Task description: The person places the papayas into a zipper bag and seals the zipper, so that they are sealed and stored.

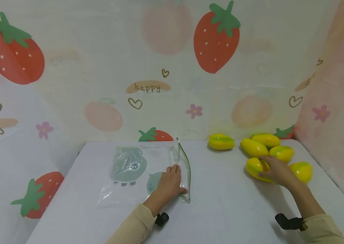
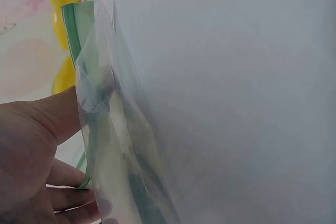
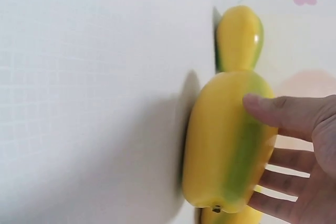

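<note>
A clear zip bag (image 1: 108, 198) with pale green cartoon prints lies flat on the white table, its green zip edge bowed outward on the right. My left hand (image 1: 169, 181) is at that edge; in the left wrist view the thumb shows through the clear plastic, with the fingers (image 2: 73, 199) on the other side of the edge. My right hand (image 1: 277, 169) grips a glossy yellow papaya (image 1: 253, 167) with a green stripe, the front left one of a group. In the right wrist view, its thumb presses the green stripe (image 3: 244, 156) and the fingers curve behind.
Several more papayas (image 1: 254, 147) cluster behind and beside the gripped one, one (image 1: 303, 171) to the right of my wrist. A single papaya (image 1: 221, 141) lies apart at the table's back edge. A strawberry-print backdrop (image 1: 184, 88) rises behind the white table (image 1: 220, 210).
</note>
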Demonstrator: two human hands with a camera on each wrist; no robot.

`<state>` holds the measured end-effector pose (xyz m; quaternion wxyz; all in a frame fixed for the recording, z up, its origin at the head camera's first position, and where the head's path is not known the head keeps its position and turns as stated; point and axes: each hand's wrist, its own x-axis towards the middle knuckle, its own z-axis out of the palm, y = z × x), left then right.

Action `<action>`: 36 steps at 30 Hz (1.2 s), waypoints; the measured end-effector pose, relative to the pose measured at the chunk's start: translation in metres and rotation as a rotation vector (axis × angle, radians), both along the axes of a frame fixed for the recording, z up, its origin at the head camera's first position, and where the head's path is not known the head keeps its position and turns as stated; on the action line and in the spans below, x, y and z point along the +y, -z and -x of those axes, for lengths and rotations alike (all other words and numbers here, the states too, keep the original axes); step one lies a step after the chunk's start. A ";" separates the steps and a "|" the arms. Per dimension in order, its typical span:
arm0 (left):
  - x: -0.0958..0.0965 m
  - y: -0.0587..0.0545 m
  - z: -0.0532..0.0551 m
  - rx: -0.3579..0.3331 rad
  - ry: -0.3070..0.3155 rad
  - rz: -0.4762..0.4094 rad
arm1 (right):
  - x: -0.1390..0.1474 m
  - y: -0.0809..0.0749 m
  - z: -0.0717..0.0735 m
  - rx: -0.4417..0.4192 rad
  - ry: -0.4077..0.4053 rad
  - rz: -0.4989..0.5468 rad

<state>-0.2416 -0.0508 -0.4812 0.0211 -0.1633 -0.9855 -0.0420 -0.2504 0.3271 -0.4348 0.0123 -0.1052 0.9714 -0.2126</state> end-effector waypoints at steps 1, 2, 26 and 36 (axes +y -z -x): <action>0.000 0.000 0.000 0.000 -0.001 -0.001 | -0.001 0.000 0.000 -0.005 0.005 -0.003; 0.000 0.000 0.000 0.002 -0.002 0.000 | -0.001 0.000 -0.001 -0.010 0.012 -0.007; -0.001 0.004 0.003 0.000 0.002 -0.020 | -0.009 0.004 -0.006 -0.001 0.078 -0.091; 0.001 0.002 0.002 0.007 -0.001 -0.011 | -0.003 0.006 -0.007 -0.005 0.091 -0.052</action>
